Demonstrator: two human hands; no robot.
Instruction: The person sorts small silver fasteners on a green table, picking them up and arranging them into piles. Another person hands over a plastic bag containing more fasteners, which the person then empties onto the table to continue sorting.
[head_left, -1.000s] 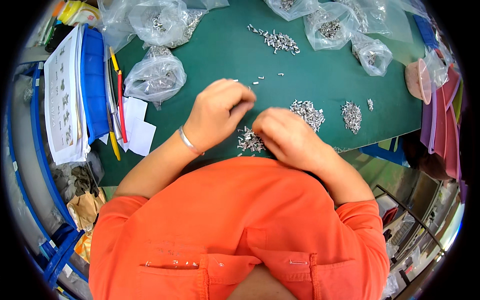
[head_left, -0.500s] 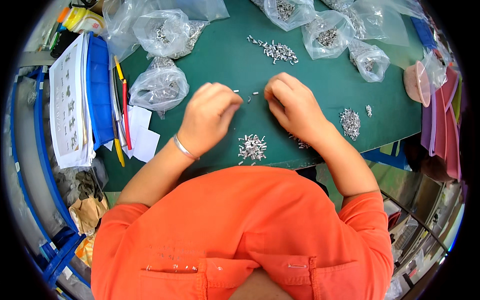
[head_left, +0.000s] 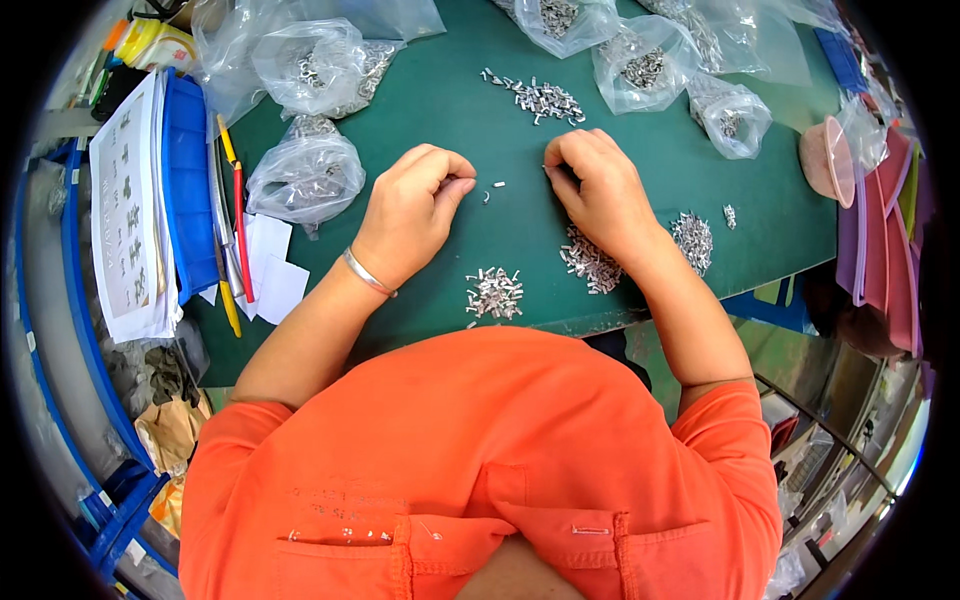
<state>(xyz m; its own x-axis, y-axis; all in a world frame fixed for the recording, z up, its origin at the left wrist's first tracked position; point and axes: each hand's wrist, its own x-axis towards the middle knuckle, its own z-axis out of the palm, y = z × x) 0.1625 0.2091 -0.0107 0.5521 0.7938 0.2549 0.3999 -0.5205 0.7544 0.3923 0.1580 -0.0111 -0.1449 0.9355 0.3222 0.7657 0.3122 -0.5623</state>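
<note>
While two loose metal pieces [head_left: 499, 184] lie on the green table [head_left: 430, 105] between the person's hands, a third that showed half a second ago, beside the left fingertips, can no longer be seen. The left hand [head_left: 408, 212] is half curled, thumb and forefinger drawn close together near the pieces. The right hand [head_left: 602, 190] is bent likewise, a little apart from them on the other side. Whether either hand is fully closed, or pinches a piece, cannot be told; a tiny speck at the right fingertips may be one.

Nearest the person's shirt [head_left: 480, 430] sits a small heap [head_left: 495, 294]. A second heap [head_left: 590, 262] lies beside the right wrist, which covers part of it, though more shows than before. Beyond that wrist is a third heap [head_left: 692, 243], its near edge by the forearm. A looser scatter [head_left: 540, 100] lies farther up, and clear bags [head_left: 305, 178] of pieces stand around, some cut off at the top.
</note>
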